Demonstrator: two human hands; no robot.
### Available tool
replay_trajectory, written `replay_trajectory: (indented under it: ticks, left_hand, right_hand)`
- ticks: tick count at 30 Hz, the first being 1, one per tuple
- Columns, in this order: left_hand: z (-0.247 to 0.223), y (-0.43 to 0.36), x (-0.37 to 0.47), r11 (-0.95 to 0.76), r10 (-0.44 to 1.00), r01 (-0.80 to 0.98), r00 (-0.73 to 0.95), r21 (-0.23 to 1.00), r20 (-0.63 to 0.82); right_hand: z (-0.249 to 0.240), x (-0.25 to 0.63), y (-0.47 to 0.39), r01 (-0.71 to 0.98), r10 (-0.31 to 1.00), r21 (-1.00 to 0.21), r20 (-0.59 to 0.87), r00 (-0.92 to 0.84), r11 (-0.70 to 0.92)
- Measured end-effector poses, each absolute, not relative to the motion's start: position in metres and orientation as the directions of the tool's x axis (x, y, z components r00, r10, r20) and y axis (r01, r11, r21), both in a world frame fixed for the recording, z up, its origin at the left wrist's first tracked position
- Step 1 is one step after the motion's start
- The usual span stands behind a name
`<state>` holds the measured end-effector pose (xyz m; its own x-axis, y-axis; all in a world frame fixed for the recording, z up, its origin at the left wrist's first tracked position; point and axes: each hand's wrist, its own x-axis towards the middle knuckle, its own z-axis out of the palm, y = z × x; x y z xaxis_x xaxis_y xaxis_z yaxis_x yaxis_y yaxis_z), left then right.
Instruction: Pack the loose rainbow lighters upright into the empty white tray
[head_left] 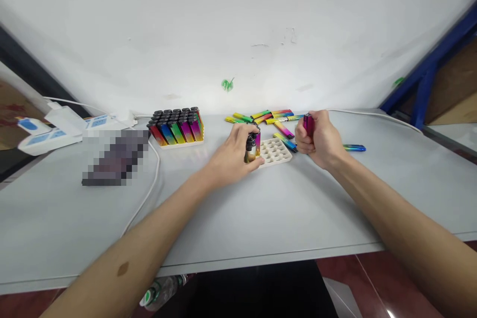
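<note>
My left hand [233,159] curls around a few upright lighters [258,143] at the left end of a white tray with holes [276,151]. My right hand [319,140], raised to the right of that tray, is closed around a magenta lighter [308,125]. Several loose multicoloured lighters [283,129] lie scattered behind the tray, and a blue one [355,147] lies to the right, beyond my right hand. At the back left stands a second tray [182,143], packed with upright lighters with black tops.
A dark pixelated object [117,159] lies at the left, beside a white cable [151,184]. Behind it is a power strip [48,140] with plugs. A white wall [208,35] rises at the table's back edge. A plastic bottle [164,292] is below the front edge.
</note>
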<state>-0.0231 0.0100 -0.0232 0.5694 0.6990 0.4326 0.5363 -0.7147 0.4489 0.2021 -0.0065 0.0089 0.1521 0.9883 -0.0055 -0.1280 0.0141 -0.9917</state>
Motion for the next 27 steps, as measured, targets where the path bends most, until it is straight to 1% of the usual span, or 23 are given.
replay_trajectory:
  ticks: [9,19,23,25,27]
  left_hand:
    - [-0.0241,0.0105,-0.0231,-0.714,0.699,0.534,0.569,0.453,0.432]
    - [-0.0243,0.0110,-0.0228,-0.729,0.684,0.524,0.575,0.440,0.449]
    - [-0.0242,0.0107,-0.0233,-0.720,0.694,0.534,0.573,0.444,0.435]
    - [-0.0243,0.0108,-0.0236,-0.722,0.692,0.532,0.574,0.443,0.438]
    - [-0.0244,0.0110,-0.0238,-0.724,0.689,0.531,0.576,0.440,0.440]
  right_hand:
    - [0.0077,0.2020,-0.0069,-0.107,0.986,-0.994,-0.013,0.169,0.005]
    - [0.0061,0.2020,-0.0056,-0.086,0.992,-0.996,-0.012,0.129,-0.001]
    - [0.0068,0.1996,-0.0066,-0.078,0.984,-0.997,-0.029,0.175,-0.015]
    - [0.0058,0.1986,-0.0066,-0.070,0.981,-0.998,-0.018,0.193,-0.004]
    - [0.0032,0.1981,-0.0057,-0.055,0.984,-0.998,0.023,0.179,0.034]
